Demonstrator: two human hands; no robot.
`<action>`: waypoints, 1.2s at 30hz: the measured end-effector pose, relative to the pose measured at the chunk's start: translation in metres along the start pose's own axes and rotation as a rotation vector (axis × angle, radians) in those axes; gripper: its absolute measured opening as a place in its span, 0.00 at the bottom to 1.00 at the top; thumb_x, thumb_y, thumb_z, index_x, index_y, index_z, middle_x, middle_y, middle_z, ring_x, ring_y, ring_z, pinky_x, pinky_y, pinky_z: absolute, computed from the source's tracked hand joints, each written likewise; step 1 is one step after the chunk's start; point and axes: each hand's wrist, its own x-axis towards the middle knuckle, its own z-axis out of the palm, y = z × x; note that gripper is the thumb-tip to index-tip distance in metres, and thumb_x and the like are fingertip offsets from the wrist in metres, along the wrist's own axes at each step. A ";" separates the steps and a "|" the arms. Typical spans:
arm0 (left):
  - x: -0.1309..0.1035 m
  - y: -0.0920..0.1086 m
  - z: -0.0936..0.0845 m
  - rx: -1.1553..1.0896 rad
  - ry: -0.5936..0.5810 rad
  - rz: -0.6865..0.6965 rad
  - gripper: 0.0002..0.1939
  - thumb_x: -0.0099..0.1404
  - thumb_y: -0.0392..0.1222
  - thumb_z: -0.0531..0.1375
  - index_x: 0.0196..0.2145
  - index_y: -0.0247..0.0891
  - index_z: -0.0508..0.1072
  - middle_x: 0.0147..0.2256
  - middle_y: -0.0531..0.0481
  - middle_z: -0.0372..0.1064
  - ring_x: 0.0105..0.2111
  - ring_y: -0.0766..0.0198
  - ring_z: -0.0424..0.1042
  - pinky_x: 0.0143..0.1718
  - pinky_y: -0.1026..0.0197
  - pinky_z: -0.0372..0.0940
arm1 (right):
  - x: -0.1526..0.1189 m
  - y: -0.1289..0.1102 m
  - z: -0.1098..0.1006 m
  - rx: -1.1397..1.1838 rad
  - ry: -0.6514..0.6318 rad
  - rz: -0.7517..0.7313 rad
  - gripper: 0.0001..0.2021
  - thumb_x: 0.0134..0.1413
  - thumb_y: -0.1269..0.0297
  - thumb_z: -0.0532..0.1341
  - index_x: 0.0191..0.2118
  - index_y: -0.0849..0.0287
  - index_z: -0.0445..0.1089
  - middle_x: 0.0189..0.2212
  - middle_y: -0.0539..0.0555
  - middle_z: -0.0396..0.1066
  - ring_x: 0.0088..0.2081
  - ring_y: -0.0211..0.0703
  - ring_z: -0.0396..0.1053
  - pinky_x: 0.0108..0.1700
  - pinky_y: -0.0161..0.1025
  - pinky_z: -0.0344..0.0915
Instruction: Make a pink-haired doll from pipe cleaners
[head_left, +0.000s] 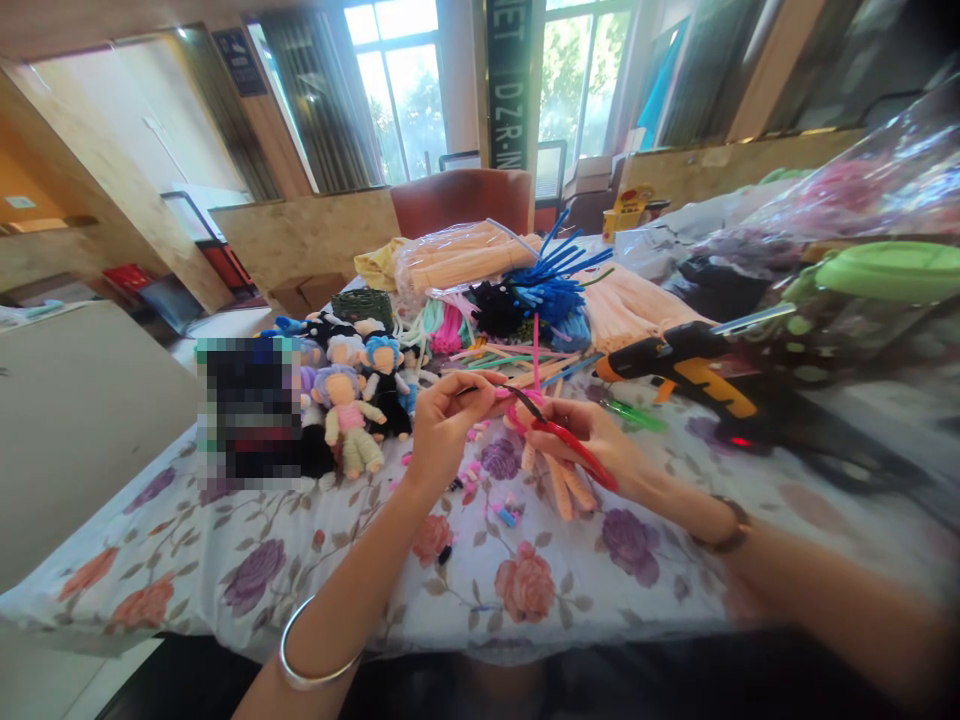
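My right hand (589, 430) is closed around red-handled scissors (576, 455), whose dark blades point left toward my other hand. Below it hang the peach legs of a small pipe-cleaner doll (564, 488); its pink upper part is partly behind my right fingers. With thumb and fingers pinched, my left hand (448, 425) meets the pink pipe cleaner (504, 398) at the doll's top, though its fingertips cover the exact grip. One pink strand (537, 350) stands upright between the hands. Small pink scraps (470, 475) and a blue-and-pink bit (508, 515) lie on the cloth beneath.
Several finished dolls (349, 420) sit at the left. Behind my hands are loose coloured pipe cleaners (495, 355) and blue bundles (562, 285). A hot glue gun (675, 365) with a red light is at right, near a green-lidded jar (889, 272). Flowered cloth (300, 600) covers the table.
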 end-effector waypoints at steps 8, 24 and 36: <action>0.000 -0.001 -0.001 0.017 0.003 0.008 0.05 0.53 0.38 0.67 0.24 0.35 0.74 0.33 0.51 0.73 0.32 0.66 0.75 0.41 0.61 0.72 | -0.001 -0.005 0.003 0.028 -0.017 0.038 0.17 0.44 0.53 0.67 0.29 0.56 0.59 0.23 0.46 0.65 0.24 0.37 0.68 0.25 0.34 0.65; 0.000 0.000 0.000 0.019 0.023 -0.096 0.09 0.49 0.40 0.69 0.22 0.34 0.73 0.31 0.50 0.73 0.31 0.64 0.74 0.41 0.58 0.72 | -0.004 -0.007 0.008 -0.013 0.059 0.031 0.20 0.41 0.51 0.68 0.25 0.56 0.58 0.18 0.43 0.59 0.16 0.30 0.55 0.16 0.32 0.55; 0.002 0.000 -0.001 -0.001 0.019 -0.138 0.10 0.46 0.40 0.70 0.22 0.33 0.74 0.31 0.50 0.72 0.31 0.65 0.74 0.41 0.57 0.73 | -0.005 -0.004 0.004 -0.021 0.010 0.076 0.20 0.43 0.51 0.67 0.25 0.56 0.56 0.15 0.42 0.59 0.12 0.30 0.55 0.13 0.31 0.49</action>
